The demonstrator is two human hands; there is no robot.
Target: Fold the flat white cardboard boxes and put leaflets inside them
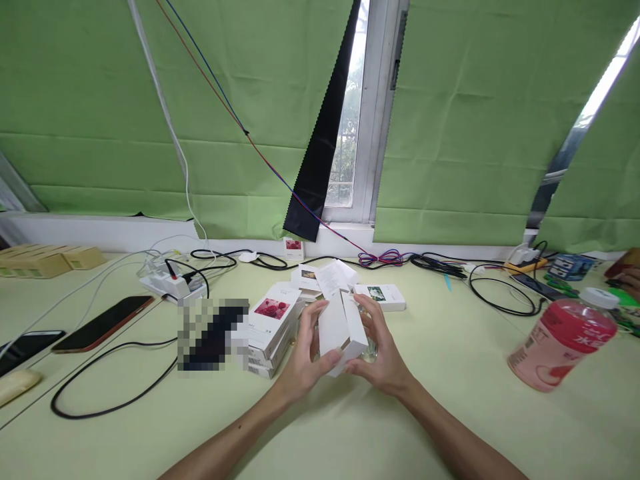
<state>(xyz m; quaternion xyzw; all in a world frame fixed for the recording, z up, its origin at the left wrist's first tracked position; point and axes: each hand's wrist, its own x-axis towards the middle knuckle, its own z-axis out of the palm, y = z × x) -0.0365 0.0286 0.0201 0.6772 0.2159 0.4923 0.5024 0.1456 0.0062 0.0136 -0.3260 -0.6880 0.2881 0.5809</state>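
Observation:
A plain white carton (336,331) is held tilted above the table between my two hands, a slanting gap running along its face. My left hand (303,360) is closed on its left side, thumb across the near end. On the right side my right hand (384,353) grips it with bent fingers. Something clear and glassy (370,349) shows partly behind the right fingers; I cannot make out what it is. Left of my hands lies a stack of white boxes, the top box (271,313) printed with red flowers. Beyond the carton is a white paper sheet (336,275).
A white box with a green picture (387,297) lies beyond my right hand. A pink-labelled bottle (560,343) stands at the right. Phones, including a red-edged one (103,325), a power strip (175,285) and looping cables are at the left. Yellow boxes (43,261) sit far left.

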